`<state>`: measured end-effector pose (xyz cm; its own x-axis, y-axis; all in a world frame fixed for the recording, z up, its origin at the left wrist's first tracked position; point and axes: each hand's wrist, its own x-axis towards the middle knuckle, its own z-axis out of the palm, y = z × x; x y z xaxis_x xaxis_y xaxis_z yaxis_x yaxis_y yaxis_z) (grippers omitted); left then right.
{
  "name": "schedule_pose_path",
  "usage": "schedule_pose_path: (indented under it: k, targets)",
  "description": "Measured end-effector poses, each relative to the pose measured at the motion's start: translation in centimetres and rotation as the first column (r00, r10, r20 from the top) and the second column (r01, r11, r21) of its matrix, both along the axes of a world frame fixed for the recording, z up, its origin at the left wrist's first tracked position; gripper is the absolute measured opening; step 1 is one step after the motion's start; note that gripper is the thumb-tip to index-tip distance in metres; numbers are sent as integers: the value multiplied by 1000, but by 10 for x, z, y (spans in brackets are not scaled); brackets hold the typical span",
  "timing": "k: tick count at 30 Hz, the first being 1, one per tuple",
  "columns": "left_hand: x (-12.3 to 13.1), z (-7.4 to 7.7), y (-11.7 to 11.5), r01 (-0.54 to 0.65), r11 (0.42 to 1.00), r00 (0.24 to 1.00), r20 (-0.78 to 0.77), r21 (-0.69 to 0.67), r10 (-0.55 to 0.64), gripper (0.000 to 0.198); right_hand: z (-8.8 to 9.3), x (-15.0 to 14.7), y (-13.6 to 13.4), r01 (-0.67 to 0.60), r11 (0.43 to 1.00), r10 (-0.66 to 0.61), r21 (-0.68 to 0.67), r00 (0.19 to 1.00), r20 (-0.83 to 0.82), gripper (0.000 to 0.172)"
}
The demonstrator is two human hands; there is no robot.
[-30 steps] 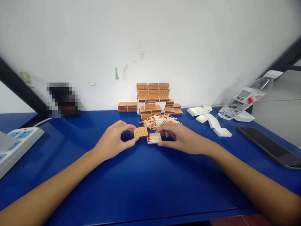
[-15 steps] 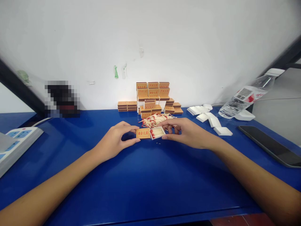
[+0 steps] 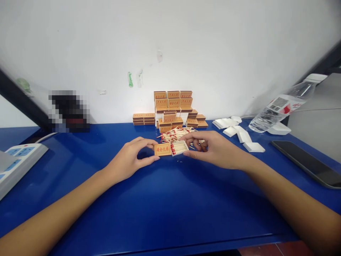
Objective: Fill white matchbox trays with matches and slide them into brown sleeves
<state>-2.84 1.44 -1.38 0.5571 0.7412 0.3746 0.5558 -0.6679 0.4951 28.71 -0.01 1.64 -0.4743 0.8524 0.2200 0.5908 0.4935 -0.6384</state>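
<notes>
Between thumb and fingers, my left hand (image 3: 134, 153) grips a yellow-orange matchbox sleeve (image 3: 162, 149) with red lettering. My right hand (image 3: 210, 147) holds the far end of a white matchbox tray (image 3: 185, 144), pinched at its sides. Red-headed matches (image 3: 178, 148) lie in the tray, their heads toward the sleeve. The tray's left end meets the sleeve's right opening; whether it reaches inside I cannot tell. Just behind is a pile of loose matches (image 3: 176, 134), partly covered by my right fingers.
Matchboxes (image 3: 173, 103) are stacked against the wall, with a lower stack (image 3: 144, 119) to their left. At right are several white trays (image 3: 243, 135), a tilted plastic bottle (image 3: 279, 106) and a phone (image 3: 306, 163). A power strip (image 3: 23, 167) lies at left on the blue table (image 3: 165, 213).
The tray has turned slightly and lines up more squarely with the sleeve. Both hands keep their grips, and the camera view has shifted a little.
</notes>
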Motion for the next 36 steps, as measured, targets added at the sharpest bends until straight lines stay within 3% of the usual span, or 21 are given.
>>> schedule_pose_path:
  k: [15, 19, 22, 26, 31, 36]
  targets:
    - [2, 2, -2, 0, 1000, 1000, 28, 11, -1, 39, 2, -6, -7, 24, 998, -26, 61, 999, 43, 27]
    - [6, 3, -6, 46, 999, 998, 42, 9, -47, 37, -2, -16, -12, -48, 998, 48, -29, 999, -1, 28]
    - [9, 3, -10, 49, 999, 997, 64, 9, -50, 34, -8, -25, -16, -48, 995, 43, -87, 997, -62, 38]
    - [10, 3, -12, -54, 996, 991, 128, 68, 45, 36, -14, -36, -23, 52, 995, -62, -90, 992, -109, 53]
    - [9, 0, -10, -58, 989, 992, 118, 138, 42, 34, -22, -47, -35, -47, 999, 48, -10, 996, 77, 47]
    - [9, -4, -11, -30, 981, 996, 92, 192, 12, 34, -31, -48, -38, -70, 990, 46, 123, 981, 189, 59]
